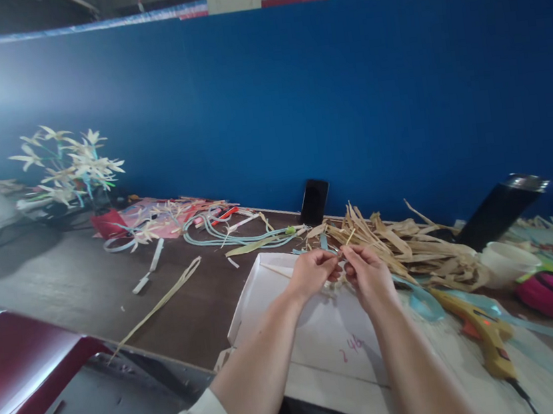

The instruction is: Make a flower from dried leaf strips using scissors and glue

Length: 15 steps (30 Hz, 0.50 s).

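My left hand (316, 272) and my right hand (369, 275) meet fingertip to fingertip above a white box lid (317, 336). Both are closed in a pinch. A thin pale strip (351, 236) sticks up from the fingers of my right hand. What the left fingertips grip is too small to make out. A thin stick (275, 271) runs behind my left hand; whether that hand holds it, I cannot tell. Small pale pieces (334, 288) show on the lid below the hands. Red handwriting marks the lid's near part.
Dried husks (428, 255) heap behind my right hand, near a dark flask (499, 210), a white cup (508, 262) and a yellow glue gun (488, 335). A phone (315, 201) leans on the blue partition (367, 88). Pale-blue cord (199, 233) and husk flowers (74, 161) lie leftward.
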Each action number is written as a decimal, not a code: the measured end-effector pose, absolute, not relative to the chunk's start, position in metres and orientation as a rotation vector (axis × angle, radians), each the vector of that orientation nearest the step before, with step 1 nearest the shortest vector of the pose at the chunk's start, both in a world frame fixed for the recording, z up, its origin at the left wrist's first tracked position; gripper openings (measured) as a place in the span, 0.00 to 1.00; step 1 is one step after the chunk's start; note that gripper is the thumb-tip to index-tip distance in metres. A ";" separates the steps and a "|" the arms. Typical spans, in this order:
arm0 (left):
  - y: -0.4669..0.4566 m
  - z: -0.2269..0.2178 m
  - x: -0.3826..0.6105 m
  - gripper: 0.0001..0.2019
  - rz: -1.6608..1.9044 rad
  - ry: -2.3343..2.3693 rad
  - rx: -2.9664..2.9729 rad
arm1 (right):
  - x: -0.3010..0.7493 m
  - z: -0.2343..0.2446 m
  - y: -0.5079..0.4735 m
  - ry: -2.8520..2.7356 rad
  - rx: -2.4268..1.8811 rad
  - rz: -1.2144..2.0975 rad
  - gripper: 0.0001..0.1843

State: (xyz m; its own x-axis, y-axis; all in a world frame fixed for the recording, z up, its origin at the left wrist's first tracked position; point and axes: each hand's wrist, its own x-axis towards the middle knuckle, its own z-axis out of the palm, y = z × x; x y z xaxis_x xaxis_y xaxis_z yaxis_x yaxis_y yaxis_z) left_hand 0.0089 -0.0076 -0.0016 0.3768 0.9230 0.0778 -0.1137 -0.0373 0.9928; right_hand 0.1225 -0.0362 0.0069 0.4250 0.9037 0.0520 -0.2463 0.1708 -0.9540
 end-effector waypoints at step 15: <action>-0.014 0.006 0.004 0.13 1.087 0.918 1.582 | 0.121 0.009 -0.036 -0.707 -0.963 1.058 0.17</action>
State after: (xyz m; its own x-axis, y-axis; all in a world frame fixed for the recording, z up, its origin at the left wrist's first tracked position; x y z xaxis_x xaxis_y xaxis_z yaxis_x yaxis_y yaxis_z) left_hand 0.0044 -0.0136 0.0059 0.3166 0.9240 0.2143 0.0566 -0.2439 0.9681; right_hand 0.1212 -0.0359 0.0086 0.3484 0.9368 0.0329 -0.3890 0.1765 -0.9042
